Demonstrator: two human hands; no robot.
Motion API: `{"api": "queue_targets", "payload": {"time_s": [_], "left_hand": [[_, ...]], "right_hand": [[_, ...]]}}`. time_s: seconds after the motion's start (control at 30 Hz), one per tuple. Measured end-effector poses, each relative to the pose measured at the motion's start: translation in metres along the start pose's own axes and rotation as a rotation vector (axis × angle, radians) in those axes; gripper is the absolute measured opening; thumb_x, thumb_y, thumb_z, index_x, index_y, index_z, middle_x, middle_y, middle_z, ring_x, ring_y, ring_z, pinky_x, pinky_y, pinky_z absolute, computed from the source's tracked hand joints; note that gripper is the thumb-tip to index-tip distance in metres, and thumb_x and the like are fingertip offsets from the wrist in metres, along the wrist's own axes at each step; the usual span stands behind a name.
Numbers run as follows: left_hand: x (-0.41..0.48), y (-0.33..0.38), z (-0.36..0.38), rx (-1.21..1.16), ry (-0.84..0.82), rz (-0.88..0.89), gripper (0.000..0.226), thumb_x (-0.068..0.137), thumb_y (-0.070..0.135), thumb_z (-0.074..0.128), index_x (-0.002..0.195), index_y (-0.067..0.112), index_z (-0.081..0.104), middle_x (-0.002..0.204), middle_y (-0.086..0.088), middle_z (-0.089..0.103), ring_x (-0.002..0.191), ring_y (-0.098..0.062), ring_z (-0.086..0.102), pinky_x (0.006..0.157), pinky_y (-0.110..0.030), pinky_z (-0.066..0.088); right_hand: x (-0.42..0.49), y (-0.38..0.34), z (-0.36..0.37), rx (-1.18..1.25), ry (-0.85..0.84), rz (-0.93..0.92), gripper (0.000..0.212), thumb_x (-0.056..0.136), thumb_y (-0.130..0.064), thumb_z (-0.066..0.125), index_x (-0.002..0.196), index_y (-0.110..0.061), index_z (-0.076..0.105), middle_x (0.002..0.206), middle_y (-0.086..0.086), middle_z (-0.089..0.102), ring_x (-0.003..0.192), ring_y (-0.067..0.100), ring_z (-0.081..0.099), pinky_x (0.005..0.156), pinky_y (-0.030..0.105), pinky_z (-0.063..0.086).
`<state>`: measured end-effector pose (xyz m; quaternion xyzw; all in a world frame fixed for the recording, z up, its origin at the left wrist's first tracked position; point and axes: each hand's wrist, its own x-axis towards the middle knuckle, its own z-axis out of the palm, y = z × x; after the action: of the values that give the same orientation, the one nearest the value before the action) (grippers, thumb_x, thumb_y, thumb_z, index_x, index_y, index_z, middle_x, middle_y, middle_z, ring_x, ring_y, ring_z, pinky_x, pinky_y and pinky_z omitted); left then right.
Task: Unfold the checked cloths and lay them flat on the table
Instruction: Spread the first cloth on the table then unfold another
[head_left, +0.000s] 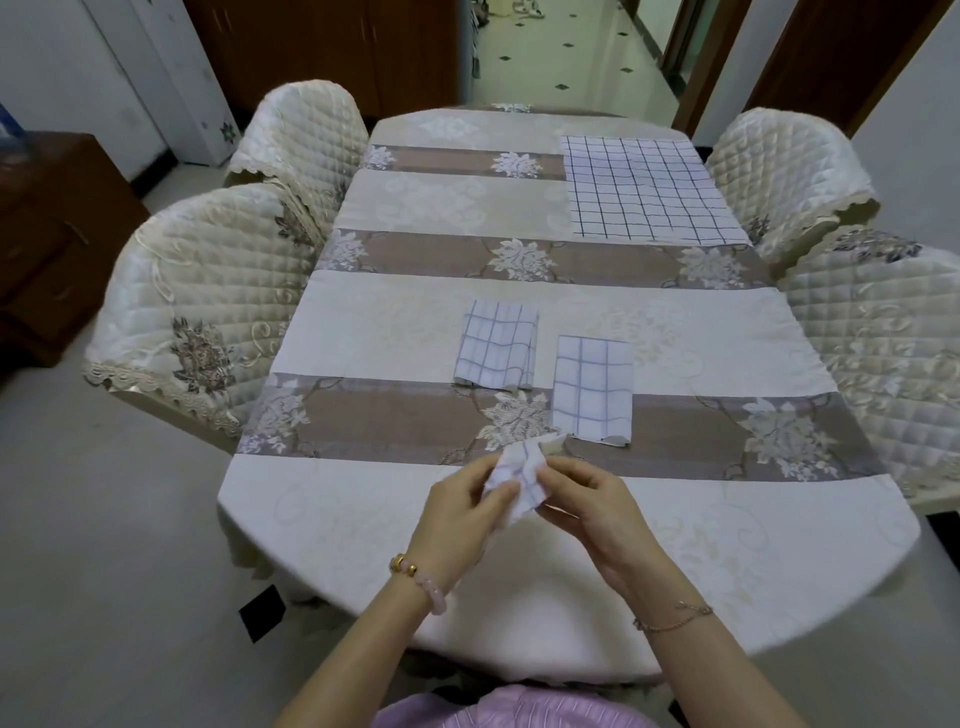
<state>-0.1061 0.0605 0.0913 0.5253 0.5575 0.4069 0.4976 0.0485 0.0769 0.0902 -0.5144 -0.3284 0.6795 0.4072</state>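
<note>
You are holding a small folded checked cloth (517, 478) between both hands above the near part of the table (363, 499). Your left hand (457, 506) is coming in from the lower left with the forearm angled up toward the centre, its fingers curled and pinching the cloth's left side. Your right hand (587, 501) is coming in from the lower right, knuckles up, its fingertips closing on the cloth's right edge. The two hands are nearly touching, with the crumpled cloth bunched between them and lifted off the tablecloth. A beaded bracelet (423, 582) is sitting on your left wrist and a thin chain (672, 618) on your right. Just beyond your hands, two more folded cloths are lying side by side on the table, one to the left (496, 351) and one to the right (592, 389). At the far right corner, one cloth (649, 189) is lying spread out flat.
</note>
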Motion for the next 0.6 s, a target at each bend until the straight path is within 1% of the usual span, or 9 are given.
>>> {"api": "queue_targets", "payload": {"time_s": [0.07, 0.1, 0.17, 0.27, 0.37, 0.43, 0.47, 0.53, 0.6], "left_hand": [[0.005, 0.0, -0.01, -0.017, 0.103, 0.006, 0.021, 0.089, 0.013, 0.061, 0.086, 0.033, 0.066, 0.083, 0.005, 0.07, 0.077, -0.008, 0.061, 0.074, -0.03, 0.05], [0.009, 0.0, -0.017, -0.029, 0.142, 0.009, 0.019, 0.089, 0.011, 0.06, 0.083, 0.028, 0.066, 0.078, 0.002, 0.067, 0.073, -0.01, 0.056, 0.07, -0.029, 0.046], [0.016, 0.0, -0.032, -0.07, 0.216, -0.011, 0.015, 0.09, 0.011, 0.061, 0.08, 0.021, 0.064, 0.074, -0.001, 0.059, 0.071, -0.011, 0.049, 0.065, -0.027, 0.04], [0.026, -0.002, -0.055, -0.129, 0.299, -0.058, 0.013, 0.09, 0.012, 0.061, 0.079, 0.019, 0.064, 0.075, 0.001, 0.059, 0.072, -0.009, 0.05, 0.065, -0.023, 0.042], [0.034, -0.009, -0.072, -0.128, 0.239, -0.169, 0.012, 0.09, 0.015, 0.062, 0.079, 0.018, 0.066, 0.077, -0.001, 0.064, 0.072, -0.01, 0.056, 0.07, -0.026, 0.046], [0.039, -0.025, -0.077, -0.099, 0.19, -0.277, 0.012, 0.089, 0.017, 0.062, 0.078, 0.014, 0.066, 0.08, -0.006, 0.065, 0.076, -0.017, 0.058, 0.072, -0.032, 0.048], [0.041, -0.033, -0.079, -0.08, 0.181, -0.329, 0.014, 0.089, 0.018, 0.063, 0.077, 0.012, 0.065, 0.08, -0.009, 0.064, 0.076, -0.02, 0.057, 0.072, -0.033, 0.046], [0.041, -0.051, -0.078, -0.04, 0.185, -0.413, 0.016, 0.088, 0.02, 0.064, 0.076, 0.009, 0.063, 0.077, -0.01, 0.06, 0.072, -0.02, 0.054, 0.068, -0.03, 0.044], [0.037, -0.064, -0.074, -0.003, 0.181, -0.46, 0.016, 0.089, 0.02, 0.063, 0.08, 0.007, 0.063, 0.076, -0.006, 0.06, 0.068, -0.015, 0.053, 0.061, -0.025, 0.043]], "right_hand": [[0.001, -0.007, -0.004, -0.011, 0.018, -0.013, 0.019, 0.087, -0.01, 0.061, 0.101, -0.001, 0.069, 0.093, 0.013, 0.069, 0.084, 0.018, 0.064, 0.07, 0.021, 0.055], [0.002, -0.011, -0.007, -0.013, 0.027, -0.014, 0.019, 0.088, -0.011, 0.06, 0.101, -0.002, 0.069, 0.092, 0.011, 0.068, 0.084, 0.018, 0.063, 0.068, 0.021, 0.055], [0.006, -0.017, -0.014, 0.011, 0.052, -0.005, 0.016, 0.089, -0.014, 0.058, 0.098, -0.006, 0.069, 0.086, 0.005, 0.069, 0.08, 0.016, 0.063, 0.064, 0.021, 0.055], [0.012, -0.023, -0.027, 0.051, 0.099, 0.017, 0.015, 0.091, -0.017, 0.056, 0.096, -0.009, 0.067, 0.079, 0.001, 0.07, 0.071, 0.014, 0.064, 0.06, 0.024, 0.054], [0.022, -0.024, -0.039, -0.016, 0.118, 0.043, 0.018, 0.09, -0.019, 0.058, 0.097, -0.006, 0.068, 0.079, 0.004, 0.069, 0.067, 0.013, 0.062, 0.057, 0.023, 0.053], [0.032, -0.018, -0.045, -0.13, 0.158, 0.057, 0.018, 0.088, -0.02, 0.062, 0.098, -0.006, 0.068, 0.081, 0.005, 0.068, 0.065, 0.012, 0.061, 0.057, 0.022, 0.052], [0.036, -0.014, -0.047, -0.196, 0.183, 0.059, 0.016, 0.088, -0.02, 0.063, 0.096, -0.008, 0.069, 0.082, 0.005, 0.066, 0.064, 0.012, 0.061, 0.057, 0.022, 0.051], [0.045, -0.002, -0.05, -0.31, 0.214, 0.054, 0.008, 0.087, -0.018, 0.064, 0.086, -0.013, 0.069, 0.078, 0.002, 0.064, 0.066, 0.013, 0.058, 0.059, 0.023, 0.048], [0.052, 0.012, -0.052, -0.399, 0.231, 0.046, 0.008, 0.086, -0.017, 0.064, 0.081, -0.015, 0.069, 0.071, 0.001, 0.062, 0.065, 0.015, 0.053, 0.061, 0.024, 0.042]]}}
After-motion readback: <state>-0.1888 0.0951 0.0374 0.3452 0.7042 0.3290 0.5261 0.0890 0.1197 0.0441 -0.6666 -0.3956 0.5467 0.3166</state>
